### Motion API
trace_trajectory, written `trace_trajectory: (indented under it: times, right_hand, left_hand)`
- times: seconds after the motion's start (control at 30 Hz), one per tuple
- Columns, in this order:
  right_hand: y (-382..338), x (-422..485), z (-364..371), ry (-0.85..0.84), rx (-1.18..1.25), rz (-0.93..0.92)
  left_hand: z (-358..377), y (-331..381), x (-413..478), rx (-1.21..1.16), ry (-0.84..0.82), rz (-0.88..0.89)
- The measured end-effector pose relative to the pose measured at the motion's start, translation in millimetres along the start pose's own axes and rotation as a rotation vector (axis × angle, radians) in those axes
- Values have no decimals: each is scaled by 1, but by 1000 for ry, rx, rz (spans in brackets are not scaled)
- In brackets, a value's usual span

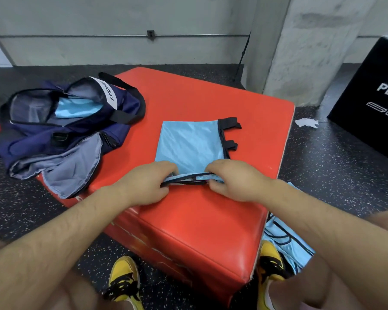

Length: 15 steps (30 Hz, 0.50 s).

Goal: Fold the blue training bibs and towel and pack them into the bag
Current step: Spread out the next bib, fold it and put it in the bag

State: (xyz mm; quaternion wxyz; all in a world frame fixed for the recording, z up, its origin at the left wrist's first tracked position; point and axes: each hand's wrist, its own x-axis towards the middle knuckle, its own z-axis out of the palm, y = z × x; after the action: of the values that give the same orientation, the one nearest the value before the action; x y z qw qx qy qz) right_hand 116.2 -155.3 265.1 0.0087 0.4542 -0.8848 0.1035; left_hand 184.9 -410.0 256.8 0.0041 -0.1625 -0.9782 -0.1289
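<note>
head view: your left grip (143, 185) and right grip (233, 182) both pinch the blue bib's (188, 144) near edge on the red padded box (199, 220); speckled black floor (323, 175), grey wall (121, 19), open bag (27, 142) at left.

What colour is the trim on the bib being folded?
Black trim on the light blue bib, clearest in the head view.

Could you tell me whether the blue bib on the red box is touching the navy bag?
Apart: the head view shows bare red box between the blue bib and the navy bag.
</note>
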Motion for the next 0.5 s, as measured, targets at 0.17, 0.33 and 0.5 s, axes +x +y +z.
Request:
trace_trajectory:
  times: [0.17,0.33,0.5]
  right_hand:
    - [11,9,-35,-6,345,160]
    - [27,27,-24,289,727,550]
    - [29,14,-24,110,798,510]
  left_hand:
    - [-22,-2,11,-526,13,-240]
    - [-15,-19,36,-783,347,-557]
    - [-2,-29,29,-866,232,-571]
